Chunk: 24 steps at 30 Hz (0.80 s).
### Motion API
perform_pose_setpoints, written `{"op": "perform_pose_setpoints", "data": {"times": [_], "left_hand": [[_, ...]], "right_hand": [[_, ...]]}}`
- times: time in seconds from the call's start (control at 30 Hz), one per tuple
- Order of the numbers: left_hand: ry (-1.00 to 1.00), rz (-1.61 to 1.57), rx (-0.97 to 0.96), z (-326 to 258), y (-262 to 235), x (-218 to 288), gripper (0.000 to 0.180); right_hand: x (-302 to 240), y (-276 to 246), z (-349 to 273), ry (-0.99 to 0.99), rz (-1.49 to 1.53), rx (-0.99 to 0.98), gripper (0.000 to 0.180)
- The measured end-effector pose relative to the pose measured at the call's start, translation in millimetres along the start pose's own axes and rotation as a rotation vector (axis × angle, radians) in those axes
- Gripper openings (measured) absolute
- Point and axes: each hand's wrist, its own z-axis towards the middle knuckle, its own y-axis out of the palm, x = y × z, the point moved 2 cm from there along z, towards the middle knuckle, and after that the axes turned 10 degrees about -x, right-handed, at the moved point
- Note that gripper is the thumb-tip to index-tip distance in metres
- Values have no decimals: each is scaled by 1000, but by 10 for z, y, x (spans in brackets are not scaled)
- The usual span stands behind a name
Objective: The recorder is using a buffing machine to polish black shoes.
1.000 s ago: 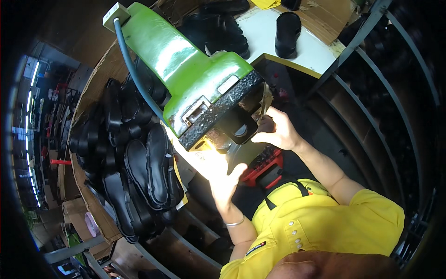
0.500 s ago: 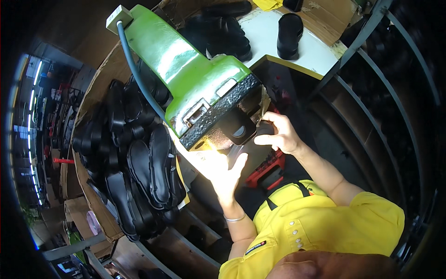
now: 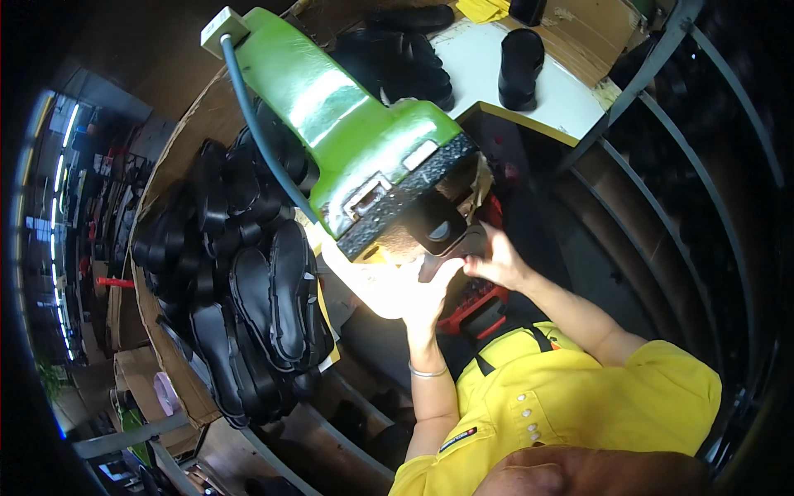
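Under the head of a green sewing-type machine [image 3: 376, 136], both my hands are at a dark, smooth piece [image 3: 471, 243]. Most of it is hidden by the machine head and my fingers, so its kind does not show. My right hand [image 3: 502, 263] grips its right side, fingers behind and thumb in front. Bright lamp glare washes out much of my left hand [image 3: 423, 293]; its thumb points right and meets the piece near the right thumb. A black block [image 3: 436, 225] on the machine hangs just above the piece.
At the left, a large cardboard box [image 3: 184, 379] holds several black shoe soles [image 3: 291, 289]. A white table [image 3: 558, 107] at the back bears a single black sole [image 3: 521, 70] and a dark pile. Metal rack bars [image 3: 637, 169] curve along the right. Below my hands is a red frame [image 3: 484, 318].
My left hand has moved right and up, bringing its thumb to the piece beside my right thumb. My right hand has shifted slightly down. The view has moved a little.
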Motion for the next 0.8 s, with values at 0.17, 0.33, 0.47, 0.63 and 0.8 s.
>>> {"op": "perform_pose_setpoints", "data": {"times": [0.17, 0.33, 0.47, 0.63, 0.8], "left_hand": [[-152, -323, -2, 19, 167, 158, 22], [-247, -424, 86, -211, 172, -9, 27], [-222, -463, 70, -245, 201, 1, 30], [-170, -465, 52, -129, 196, 39, 33], [-76, -189, 119, -122, 68, -97, 34]], "right_hand": [[751, -183, -587, 434, 17, -222, 64], [855, -756, -897, 352, 404, 11, 57], [547, -1105, -931, 174, 381, 206, 53], [-104, -1298, -553, 89, 131, 405, 55], [-844, -1100, -125, 13, -149, 379, 52]]}}
